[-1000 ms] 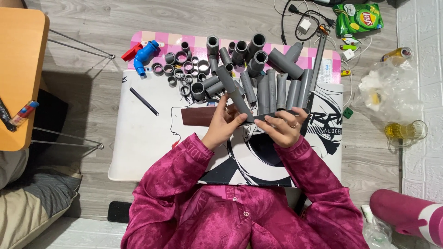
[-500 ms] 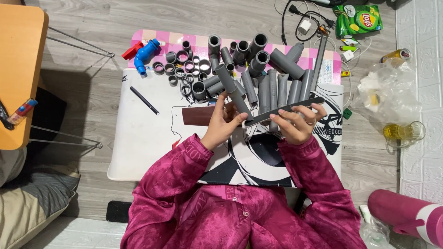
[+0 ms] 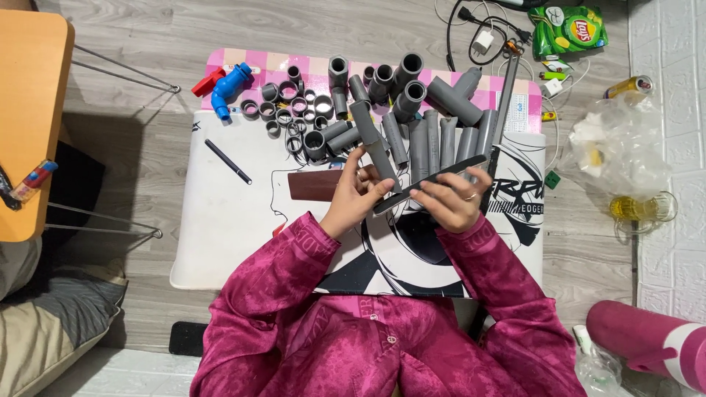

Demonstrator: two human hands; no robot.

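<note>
My left hand (image 3: 354, 197) grips a grey plastic pipe piece (image 3: 372, 142) that points up and away from me. My right hand (image 3: 450, 202) holds a long flat dark file (image 3: 434, 182) laid across the pipe's near end. Both hands hover over a white mat (image 3: 220, 220) with black line art. Just beyond them lie a row of grey pipe lengths (image 3: 440, 140) and a heap of grey fittings and rings (image 3: 323, 95). A brown rectangular block (image 3: 312, 185) lies left of my left hand.
A blue and red tap (image 3: 224, 87) and a black pen (image 3: 228, 161) lie at the mat's left. An orange table (image 3: 29, 110) stands far left. A green snack bag (image 3: 570, 28), cables, a plastic bag (image 3: 618, 147), a glass mug (image 3: 640, 209) and a pink bottle (image 3: 647, 342) sit at the right.
My right hand has swung the flat file up and across the pipe end; one second ago it was tucked low in the hand. My left hand holds the pipe in about the same place.
</note>
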